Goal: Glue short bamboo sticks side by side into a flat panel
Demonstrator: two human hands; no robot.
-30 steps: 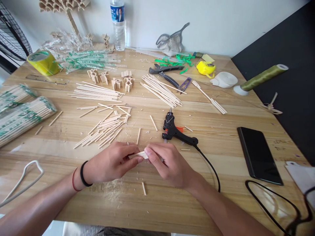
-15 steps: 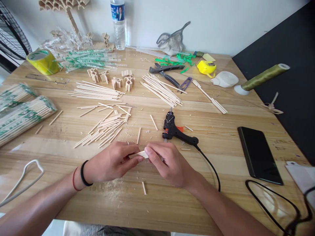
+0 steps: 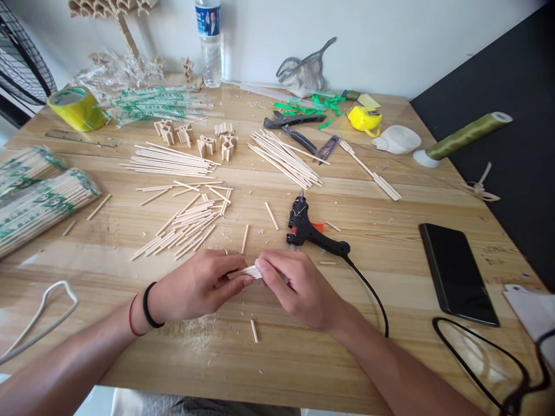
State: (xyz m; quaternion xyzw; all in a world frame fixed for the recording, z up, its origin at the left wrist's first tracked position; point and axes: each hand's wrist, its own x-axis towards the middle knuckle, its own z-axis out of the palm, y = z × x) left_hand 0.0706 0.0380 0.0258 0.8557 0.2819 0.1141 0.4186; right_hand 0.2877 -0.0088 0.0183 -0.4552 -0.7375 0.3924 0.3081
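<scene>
Between my two hands is a small bundle of short wooden sticks (image 3: 245,272), lying side by side. My left hand (image 3: 208,283) pinches its left end with thumb and fingers. At the other end, my right hand (image 3: 291,286) presses it between thumb and forefinger, so that much of the bundle is hidden. Just beyond my right hand lies a black hot glue gun (image 3: 310,228), nozzle pointing away. A heap of cut wooden sticks (image 3: 186,225) spreads beyond my left hand. One loose short stick (image 3: 254,331) rests on the table nearer to me.
Longer sticks lie in two piles (image 3: 169,160) (image 3: 284,159), with small glued stick pieces (image 3: 208,145) behind. Pliers (image 3: 295,124) and purple snips (image 3: 327,150) sit farther back. A phone (image 3: 458,273) and the glue gun's cable (image 3: 373,294) are at right; bagged sticks (image 3: 47,202) at left.
</scene>
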